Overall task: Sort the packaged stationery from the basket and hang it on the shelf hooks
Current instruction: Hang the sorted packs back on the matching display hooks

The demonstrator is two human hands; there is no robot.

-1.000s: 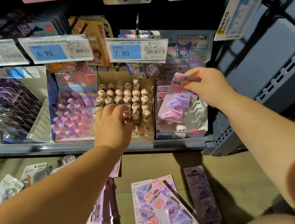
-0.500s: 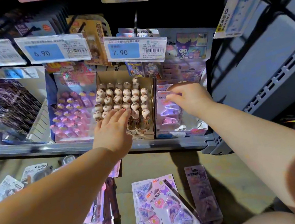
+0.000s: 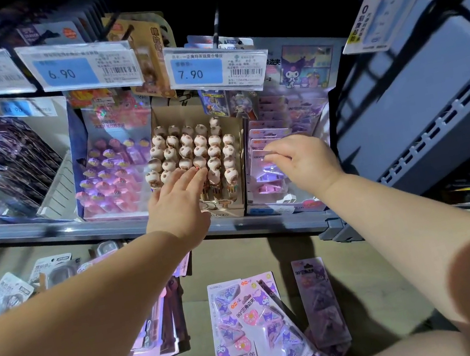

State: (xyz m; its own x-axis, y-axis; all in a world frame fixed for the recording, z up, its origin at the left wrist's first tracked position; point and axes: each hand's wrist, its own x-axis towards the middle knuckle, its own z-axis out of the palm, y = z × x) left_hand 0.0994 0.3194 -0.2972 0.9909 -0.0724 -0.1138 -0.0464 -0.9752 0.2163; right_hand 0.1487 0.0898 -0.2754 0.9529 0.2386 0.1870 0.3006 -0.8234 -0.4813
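A row of pink carded corner-clip packs (image 3: 267, 137) stands in a display box (image 3: 282, 205) at the right end of the shelf. My right hand (image 3: 306, 162) is at the front pack (image 3: 268, 176) of that row, with curled fingertips pinching its top edge. My left hand (image 3: 178, 200) reaches flat over the cardboard box of round-headed pens (image 3: 197, 150); its straight fingers touch the front pen tops and hold nothing. More of the same clip packs (image 3: 244, 326) lie loose below the shelf, and a purple one (image 3: 319, 298) lies beside them.
A box of pink pens (image 3: 110, 174) stands left of the pen box. Price tags (image 3: 199, 71) hang above on the hook rail. Another pile of pink packs (image 3: 165, 325) and white carded items (image 3: 3, 294) lie at lower left. A grey shelf frame (image 3: 425, 125) stands on the right.
My right hand has lowered the clip pack into the display box and stays at its top edge. My left hand has straightened its fingers over the pens.
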